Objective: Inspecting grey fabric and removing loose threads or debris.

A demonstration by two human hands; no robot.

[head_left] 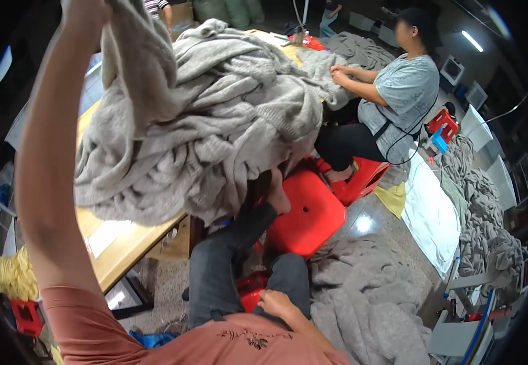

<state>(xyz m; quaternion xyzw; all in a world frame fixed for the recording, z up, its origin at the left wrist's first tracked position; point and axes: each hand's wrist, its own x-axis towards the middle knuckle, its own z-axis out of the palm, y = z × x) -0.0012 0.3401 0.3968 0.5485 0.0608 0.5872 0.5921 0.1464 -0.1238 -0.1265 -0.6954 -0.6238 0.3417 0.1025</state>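
Observation:
My left hand (87, 13) is raised at the upper left, closed on a grey knit garment (139, 58). The garment hangs from it into a large heap of grey knitwear (233, 121) on a wooden table (136, 243). Down at my lap, my right hand (278, 303) rests on my dark trousers with its fingers curled; whether anything is inside them is hidden.
A red stool (306, 213) stands before me, a bare foot at its edge. Across from me sits a co-worker (404, 85), hands on grey knitwear. Grey fabric (367, 298) lies at my right, beyond it a white sheet (431, 219). Yellow cloth (14, 274) sits left.

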